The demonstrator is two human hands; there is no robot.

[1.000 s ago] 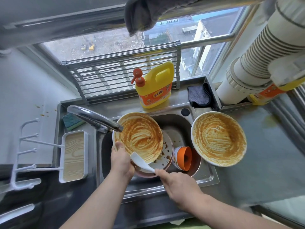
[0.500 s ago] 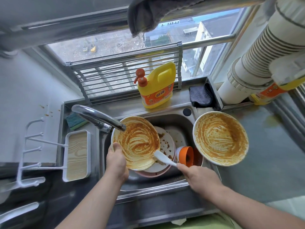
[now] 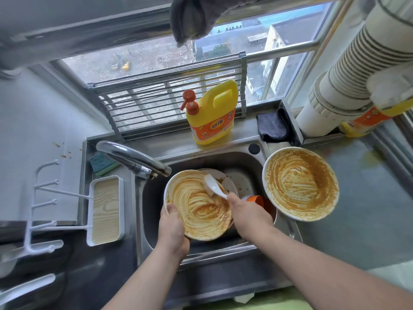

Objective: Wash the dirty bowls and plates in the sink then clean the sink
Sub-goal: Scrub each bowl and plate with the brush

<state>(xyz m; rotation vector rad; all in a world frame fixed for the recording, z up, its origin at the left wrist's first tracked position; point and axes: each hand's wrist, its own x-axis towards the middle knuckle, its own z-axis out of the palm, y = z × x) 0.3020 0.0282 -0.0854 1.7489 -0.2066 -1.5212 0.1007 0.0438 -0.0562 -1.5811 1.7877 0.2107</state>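
Awkwardly, the left hand (image 3: 171,229) pinches the tilted bowl (image 3: 197,204) at its 8 o'clock rim while the right hand (image 3: 244,211) grips a spoon (image 3: 215,188) scraping toward 1 o'clock, so the greasy bowl could slip onto the plates (image 3: 225,182) below.

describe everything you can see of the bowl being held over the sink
The bowl is round, white-rimmed, looks ceramic, and its inside is smeared with orange-brown sauce in swirls. It is tilted toward the camera above the sink, just under the faucet. The left hand grips its near-left rim; a white spoon, held by the right hand, rests inside.
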